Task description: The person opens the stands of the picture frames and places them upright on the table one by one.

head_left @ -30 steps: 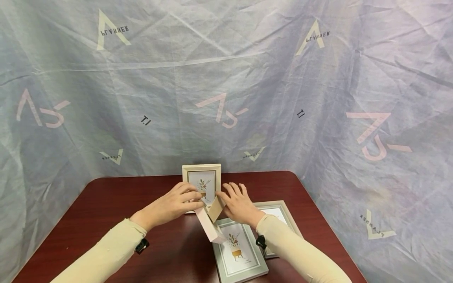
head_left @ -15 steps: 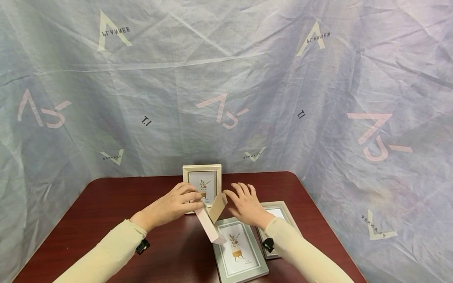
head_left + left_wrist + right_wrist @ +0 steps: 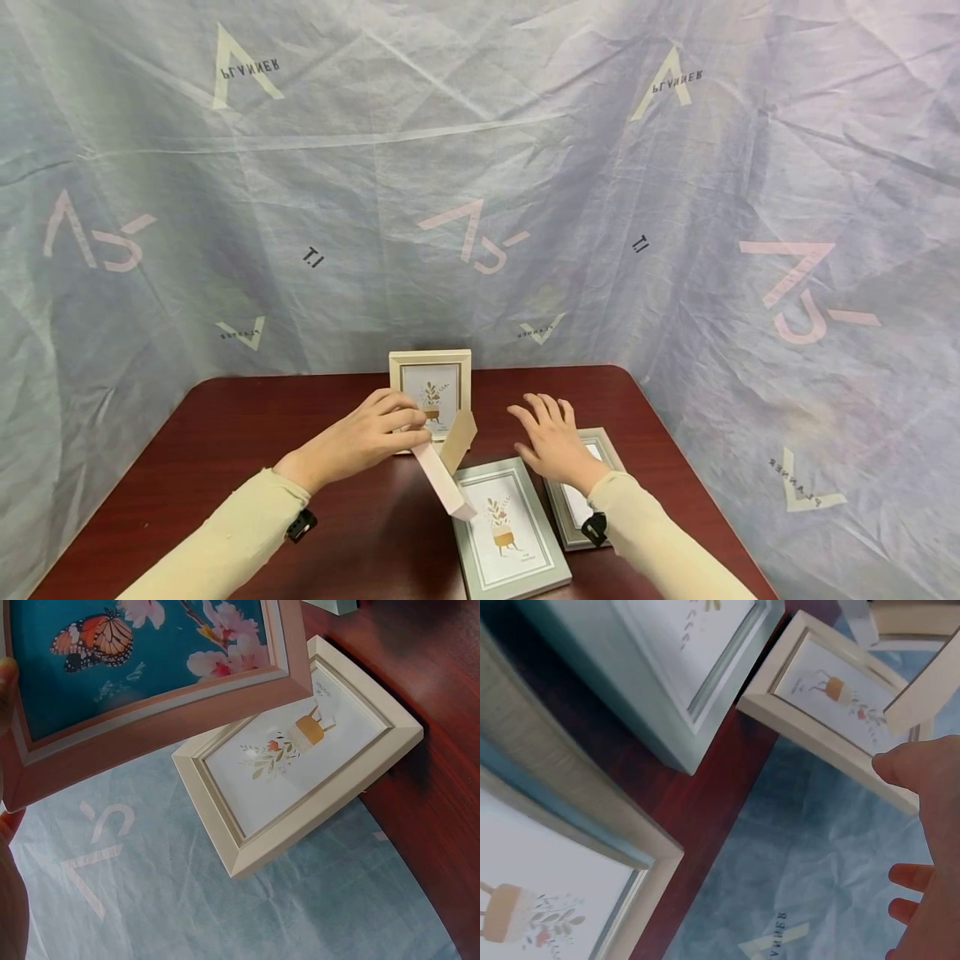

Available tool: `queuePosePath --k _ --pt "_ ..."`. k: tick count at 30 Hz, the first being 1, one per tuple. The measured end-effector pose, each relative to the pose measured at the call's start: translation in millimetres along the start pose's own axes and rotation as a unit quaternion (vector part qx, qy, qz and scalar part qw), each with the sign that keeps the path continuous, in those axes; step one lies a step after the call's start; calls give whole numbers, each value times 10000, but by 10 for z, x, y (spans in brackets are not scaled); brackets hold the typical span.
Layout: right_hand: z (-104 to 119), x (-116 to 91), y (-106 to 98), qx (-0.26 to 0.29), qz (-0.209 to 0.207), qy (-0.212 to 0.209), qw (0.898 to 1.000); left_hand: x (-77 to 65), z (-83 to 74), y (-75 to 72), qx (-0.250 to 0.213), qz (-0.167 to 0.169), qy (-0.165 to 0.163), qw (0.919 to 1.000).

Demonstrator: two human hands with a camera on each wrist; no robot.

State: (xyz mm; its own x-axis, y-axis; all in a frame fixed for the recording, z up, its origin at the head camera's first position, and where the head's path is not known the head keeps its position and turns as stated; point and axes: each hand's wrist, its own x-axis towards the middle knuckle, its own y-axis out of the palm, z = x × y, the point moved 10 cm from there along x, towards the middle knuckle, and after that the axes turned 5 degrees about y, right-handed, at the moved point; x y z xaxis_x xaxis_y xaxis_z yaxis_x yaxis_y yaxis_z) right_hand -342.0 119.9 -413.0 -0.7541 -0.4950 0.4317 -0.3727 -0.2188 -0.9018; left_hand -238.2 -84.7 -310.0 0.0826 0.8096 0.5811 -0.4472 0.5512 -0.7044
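Note:
A pink picture frame (image 3: 444,483) is raised off the table, and my left hand (image 3: 367,437) grips it by its upper end. In the left wrist view its front shows a butterfly and pink blossoms (image 3: 232,641) on blue. From its back sticks a folded-out brown stand (image 3: 459,442). My right hand (image 3: 558,446) hovers to the right, fingers spread and holding nothing, apart from the stand. Behind the pink frame a cream picture frame (image 3: 429,357) stands upright with a potted plant print.
A grey-green picture frame (image 3: 471,533) lies face up at the front. Beside it, partly under my right arm, lies a beige picture frame (image 3: 615,454). The dark red table (image 3: 300,400) ends at a hanging grey cloth (image 3: 360,275).
My right hand has let go of the stand and moved right, over the beige frame. The left hand still holds the pink frame in nearly the same place.

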Motion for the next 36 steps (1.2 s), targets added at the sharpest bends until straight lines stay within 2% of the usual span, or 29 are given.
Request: queuePosePath --k 8,16,21,24,31,36 --pt "-38 -49 -3 41 -56 28 10000 -12 15 16 13 99 -92 9999" --pt "-17 -62 -30 78 -198 6 9998 -44 75 23 125 387 -492 9980" --pt "9 -71 -59 234 -431 -36 9988 -40 111 9 299 249 -576 9976" --pt "6 -81 -49 281 -416 30 9987 -29 139 18 427 134 -662 9968" --pt "-2 -110 19 433 -119 203 9988 -11 200 72 653 112 -1053 9922" --pt "-3 -139 52 556 -63 248 9981 -60 260 111 656 176 -1555 9855"
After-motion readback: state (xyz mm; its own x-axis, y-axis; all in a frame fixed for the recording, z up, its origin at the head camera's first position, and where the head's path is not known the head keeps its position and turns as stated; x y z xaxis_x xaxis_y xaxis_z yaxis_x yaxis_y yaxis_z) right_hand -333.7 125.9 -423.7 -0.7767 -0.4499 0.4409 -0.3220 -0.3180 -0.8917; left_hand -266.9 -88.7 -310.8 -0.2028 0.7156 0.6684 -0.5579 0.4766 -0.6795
